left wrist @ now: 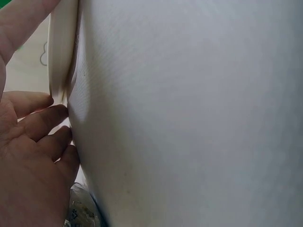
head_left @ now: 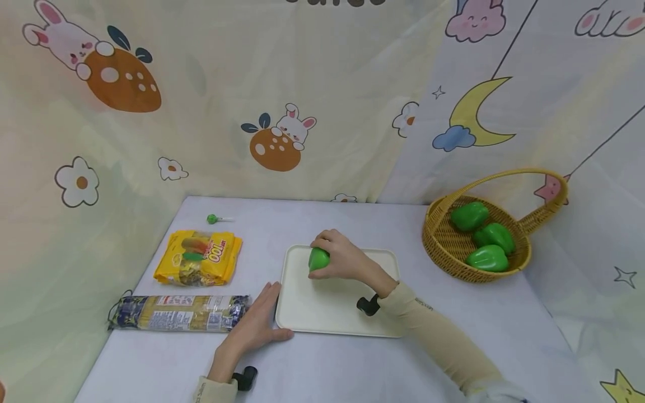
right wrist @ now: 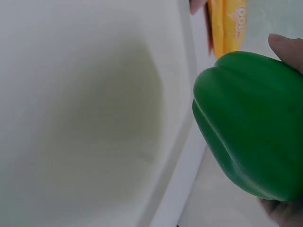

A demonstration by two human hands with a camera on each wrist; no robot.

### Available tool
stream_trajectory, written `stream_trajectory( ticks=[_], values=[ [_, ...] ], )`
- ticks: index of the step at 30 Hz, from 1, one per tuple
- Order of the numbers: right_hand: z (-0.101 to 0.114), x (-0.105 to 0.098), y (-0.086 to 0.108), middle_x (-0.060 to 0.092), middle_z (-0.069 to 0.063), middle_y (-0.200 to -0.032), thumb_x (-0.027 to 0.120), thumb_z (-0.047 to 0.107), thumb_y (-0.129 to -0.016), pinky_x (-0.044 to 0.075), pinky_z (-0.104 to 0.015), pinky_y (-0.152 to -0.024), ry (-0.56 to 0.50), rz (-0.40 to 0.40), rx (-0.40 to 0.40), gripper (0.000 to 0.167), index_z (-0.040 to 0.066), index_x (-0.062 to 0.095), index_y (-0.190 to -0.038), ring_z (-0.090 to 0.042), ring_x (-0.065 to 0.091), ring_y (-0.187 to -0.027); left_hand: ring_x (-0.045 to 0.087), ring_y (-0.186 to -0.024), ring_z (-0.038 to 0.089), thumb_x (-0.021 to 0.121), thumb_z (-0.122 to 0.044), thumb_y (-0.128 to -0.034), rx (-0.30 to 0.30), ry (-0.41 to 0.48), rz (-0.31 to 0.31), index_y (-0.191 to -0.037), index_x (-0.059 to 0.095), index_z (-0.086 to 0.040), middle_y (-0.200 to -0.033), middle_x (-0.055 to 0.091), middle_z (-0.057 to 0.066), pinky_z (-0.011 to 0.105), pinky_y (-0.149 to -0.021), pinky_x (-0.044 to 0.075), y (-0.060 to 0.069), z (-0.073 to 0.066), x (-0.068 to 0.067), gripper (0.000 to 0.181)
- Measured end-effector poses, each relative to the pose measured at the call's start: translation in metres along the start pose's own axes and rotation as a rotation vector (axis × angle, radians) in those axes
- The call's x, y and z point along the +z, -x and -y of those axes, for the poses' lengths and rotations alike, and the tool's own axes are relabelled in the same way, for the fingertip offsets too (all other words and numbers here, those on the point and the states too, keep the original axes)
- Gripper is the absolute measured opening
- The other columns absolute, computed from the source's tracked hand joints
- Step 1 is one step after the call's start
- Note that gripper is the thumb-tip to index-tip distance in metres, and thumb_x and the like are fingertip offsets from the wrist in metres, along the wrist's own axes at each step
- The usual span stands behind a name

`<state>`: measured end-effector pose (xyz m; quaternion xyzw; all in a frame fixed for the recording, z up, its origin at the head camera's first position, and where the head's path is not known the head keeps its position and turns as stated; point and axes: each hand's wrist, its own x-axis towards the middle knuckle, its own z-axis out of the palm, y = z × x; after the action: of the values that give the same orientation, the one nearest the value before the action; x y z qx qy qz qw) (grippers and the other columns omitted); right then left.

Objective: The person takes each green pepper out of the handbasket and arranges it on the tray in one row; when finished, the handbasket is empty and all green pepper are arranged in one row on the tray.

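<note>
Grasping a green pepper (head_left: 319, 259), the right hand (head_left: 342, 259) is above the tray (head_left: 322, 313); the left hand (head_left: 256, 324), fingers extended, lies at its eight o'clock.

The held pepper (right wrist: 251, 123) looks smooth and plastic, the tray (head_left: 327, 313) matt, the basket (head_left: 443, 254) rough and woven.

Green bell peppers (right wrist: 251, 123): four; three in the wicker basket (head_left: 436, 253) (quantity: one), one in the right hand (head_left: 341, 259). Hands: two, including the left hand (head_left: 256, 323). Rectangular tray (head_left: 327, 313): one. Lollipop (head_left: 212, 219): one. Yellow mango-print packet (head_left: 199, 259): one. Spaghetti pack (head_left: 180, 313): one. Black wrist-worn cameras (head_left: 246, 379): two.
</note>
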<state>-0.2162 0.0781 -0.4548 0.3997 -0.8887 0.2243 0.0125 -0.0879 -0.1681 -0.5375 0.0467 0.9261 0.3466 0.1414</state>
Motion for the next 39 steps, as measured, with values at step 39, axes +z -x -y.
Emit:
stream_trajectory(
  ticks=[39],
  values=[
    [0.035, 0.053, -0.038, 0.049, -0.008, -0.130, 0.067, 0.042, -0.080, 0.042, -0.018, -0.069, 0.014, 0.181, 0.091, 0.072, 0.010, 0.051, -0.142, -0.013, 0.050, -0.091, 0.012, -0.160, 0.030, 0.089, -0.051, -0.0681, -0.007, 0.008, 0.002, -0.161, 0.022, -0.016, -0.170, 0.021, 0.007, 0.060, -0.127, 0.024, 0.002, 0.000, 0.000, 0.120]
  ],
)
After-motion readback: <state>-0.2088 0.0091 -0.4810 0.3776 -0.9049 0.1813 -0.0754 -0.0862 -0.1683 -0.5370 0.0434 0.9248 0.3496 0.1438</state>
